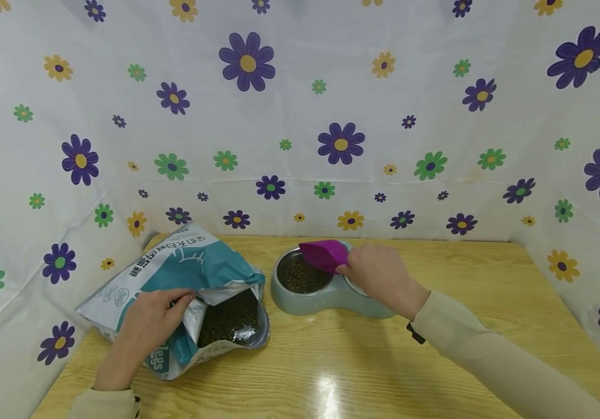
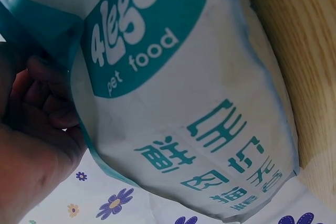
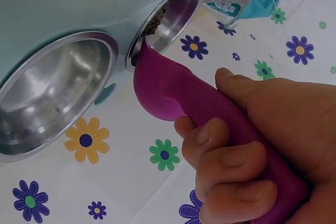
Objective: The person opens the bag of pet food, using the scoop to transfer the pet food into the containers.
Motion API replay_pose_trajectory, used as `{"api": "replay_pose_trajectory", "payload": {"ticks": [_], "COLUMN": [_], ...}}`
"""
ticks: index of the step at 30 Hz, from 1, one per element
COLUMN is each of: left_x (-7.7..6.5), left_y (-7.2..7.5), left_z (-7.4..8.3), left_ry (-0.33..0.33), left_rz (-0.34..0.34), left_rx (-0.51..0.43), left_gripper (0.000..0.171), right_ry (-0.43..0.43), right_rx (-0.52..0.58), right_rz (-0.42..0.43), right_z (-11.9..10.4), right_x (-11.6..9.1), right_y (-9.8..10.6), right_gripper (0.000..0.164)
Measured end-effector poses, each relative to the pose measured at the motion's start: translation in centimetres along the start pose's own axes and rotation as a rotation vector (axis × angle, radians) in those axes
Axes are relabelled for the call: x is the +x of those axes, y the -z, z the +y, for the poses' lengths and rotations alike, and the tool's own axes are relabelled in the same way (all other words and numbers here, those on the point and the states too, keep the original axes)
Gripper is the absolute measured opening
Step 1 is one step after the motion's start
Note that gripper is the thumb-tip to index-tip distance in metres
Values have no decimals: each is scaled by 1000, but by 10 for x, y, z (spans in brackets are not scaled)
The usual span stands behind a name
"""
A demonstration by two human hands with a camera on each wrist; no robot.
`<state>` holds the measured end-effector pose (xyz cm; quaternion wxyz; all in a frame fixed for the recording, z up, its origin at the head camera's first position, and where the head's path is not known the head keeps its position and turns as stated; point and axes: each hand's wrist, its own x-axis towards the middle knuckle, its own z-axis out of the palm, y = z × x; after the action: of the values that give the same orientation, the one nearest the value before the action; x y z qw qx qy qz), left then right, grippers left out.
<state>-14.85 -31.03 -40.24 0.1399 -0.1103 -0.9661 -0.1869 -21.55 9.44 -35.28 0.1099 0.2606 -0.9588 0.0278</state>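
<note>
My right hand (image 1: 378, 273) grips the handle of a magenta scoop (image 1: 326, 256), its fingers wrapped round it in the right wrist view. The scoop (image 3: 163, 82) is tipped over the left steel bowl (image 1: 291, 291) of a pale blue-green double feeder (image 1: 310, 305). Brown kibble (image 1: 300, 276) lies in that bowl. In the right wrist view the other steel bowl (image 3: 58, 93) looks bare inside. My left hand (image 1: 148, 326) pinches the edge of an opened pet food bag (image 1: 174, 262), which lies tilted with its mouth toward the feeder. Kibble (image 1: 231, 320) shows in the mouth.
Everything stands on a light wooden table (image 1: 462, 308). A white cloth (image 1: 289, 105) printed with flowers hangs behind it and along both sides. The bag stands left of the feeder, a narrow gap between them.
</note>
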Motion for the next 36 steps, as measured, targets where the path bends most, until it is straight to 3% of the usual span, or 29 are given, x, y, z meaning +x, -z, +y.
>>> {"api": "replay_pose_trajectory", "payload": {"ticks": [5,14,18,21,26,33,36], "left_x": [0,1,2,2,1,0,1], "left_y": [-1,-3,-3,-3,-1,1,1], "left_z": [-1,1,1,1,1,4,4], "left_ry": [-5,-1,-4,5,19,44,41], "left_rz": [9,-5,0,-6,-17,-38,-34], "left_rx": [-4,-9,11,16,7,-7,-3], "left_gripper": [22,22,21,21,22,23,22], "right_ry": [-32,-194,-230,-245,-183,35,91], "right_rx": [42,518,600,609,457,-75,-197], "right_rz": [-14,-246,-290,-277,-135,213,307], "right_z": [3,32,42,44,35,14,10], "right_x": [-3,-15,-23,-26,-25,-26,-27], "right_y": [-3,1,2,-1,-14,-40,-47], "right_gripper": [55,47,49,48,47,48,48]}}
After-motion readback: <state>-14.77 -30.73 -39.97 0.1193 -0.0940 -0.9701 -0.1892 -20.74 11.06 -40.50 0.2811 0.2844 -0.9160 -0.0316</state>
